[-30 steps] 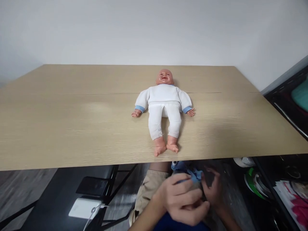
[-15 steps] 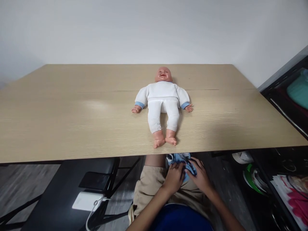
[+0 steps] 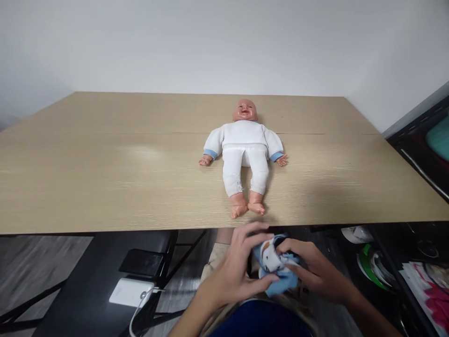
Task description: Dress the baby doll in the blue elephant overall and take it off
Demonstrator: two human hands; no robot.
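Note:
A crumpled light-blue cloth [image 3: 271, 257] with a white, brown and dark cartoon print is held up above my lap, just below the table's front edge. My right hand [image 3: 310, 267] pinches it from the right, fingers and thumb closed on the fabric. At its left side is my left hand [image 3: 236, 267], with fingers and thumb spread apart around the cloth. Its thumb lies close to the lower part, and I cannot tell whether it touches. A baby doll [image 3: 245, 154] in a white top with blue cuffs and white trousers lies face up on the table, bare feet toward me.
The light wooden table [image 3: 105, 187] reaches back to a white wall. At the left a black chair [image 3: 84, 285] bears a dark phone [image 3: 141, 263] and a white power bank [image 3: 130, 292] with a cable. Dark shelves with papers [image 3: 421, 281] stand at the right.
Both hands have risen from my lap toward the table edge, bringing the blue cloth up. My left hand's fingers have spread. The view has shifted slightly; the doll lies as before.

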